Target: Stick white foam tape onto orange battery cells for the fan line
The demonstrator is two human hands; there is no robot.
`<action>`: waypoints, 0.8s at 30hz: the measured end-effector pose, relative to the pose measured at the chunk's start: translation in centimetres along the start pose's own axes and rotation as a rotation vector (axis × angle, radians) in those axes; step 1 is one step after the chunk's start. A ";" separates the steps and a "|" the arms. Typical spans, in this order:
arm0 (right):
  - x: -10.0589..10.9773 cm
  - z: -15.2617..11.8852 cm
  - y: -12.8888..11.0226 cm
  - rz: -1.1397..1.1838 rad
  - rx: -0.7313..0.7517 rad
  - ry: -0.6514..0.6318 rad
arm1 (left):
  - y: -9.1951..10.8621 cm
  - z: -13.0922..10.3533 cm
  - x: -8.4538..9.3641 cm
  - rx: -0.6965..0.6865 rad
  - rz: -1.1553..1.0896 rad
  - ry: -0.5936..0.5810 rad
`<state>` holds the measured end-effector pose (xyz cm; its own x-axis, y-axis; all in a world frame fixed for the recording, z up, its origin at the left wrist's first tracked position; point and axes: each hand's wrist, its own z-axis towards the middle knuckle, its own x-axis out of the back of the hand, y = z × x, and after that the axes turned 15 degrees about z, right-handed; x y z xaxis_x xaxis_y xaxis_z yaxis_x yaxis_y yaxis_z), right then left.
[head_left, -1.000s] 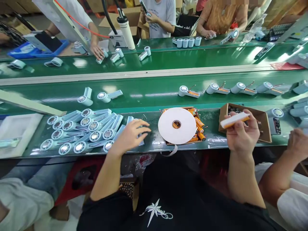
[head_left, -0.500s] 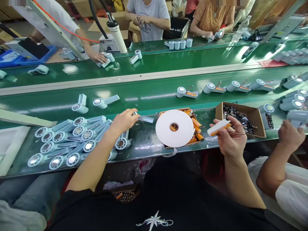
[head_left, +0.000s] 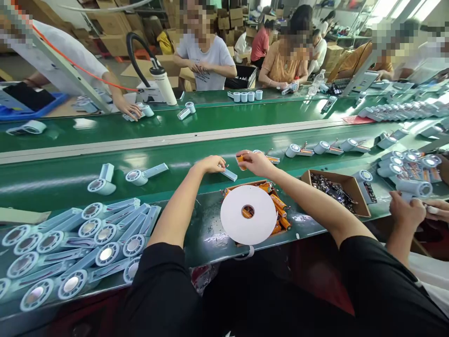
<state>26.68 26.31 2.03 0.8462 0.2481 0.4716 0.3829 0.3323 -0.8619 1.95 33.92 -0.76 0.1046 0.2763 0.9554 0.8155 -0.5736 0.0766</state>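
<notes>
My left hand [head_left: 211,164] is closed around a light blue fan unit, whose handle [head_left: 229,174] sticks out to the right over the green belt; its round head is hidden. To the right, my right hand [head_left: 258,164] pinches an orange battery [head_left: 241,161] between thumb and fingers, above the belt. The two hands are close but apart. Nearer to me a white tape roll [head_left: 233,229] lies on a box of orange batteries [head_left: 279,202].
Many light blue fans [head_left: 108,252] lie at the left. At the right stand a carton of small dark parts [head_left: 358,192] and a co-worker's hands [head_left: 407,208]. More fans [head_left: 136,176] lie on the green belt [head_left: 196,145]. People sit across it.
Both my hands have moved forward over the belt. The right hand has come left with the battery, close to the left hand. The view has tilted up.
</notes>
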 end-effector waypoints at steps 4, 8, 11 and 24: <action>-2.4 3.2 0.9 -0.269 -0.050 -0.198 | 0.0 0.3 -0.4 0.135 -0.043 0.055; -3.8 4.2 1.5 -0.381 -0.081 -0.276 | 0.5 1.3 -1.4 0.210 -0.074 0.123; -4.0 4.1 1.7 -0.487 -0.114 -0.329 | 0.7 1.9 -2.1 0.225 -0.105 0.153; -5.3 5.4 -1.0 -0.704 -0.242 -0.538 | 3.2 2.2 -1.9 0.326 -0.167 0.175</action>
<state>19.80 29.55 1.33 0.1251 0.4712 0.8731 0.8629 0.3826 -0.3302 5.58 33.27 -2.91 -0.1200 0.1929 0.9739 0.9537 -0.2501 0.1670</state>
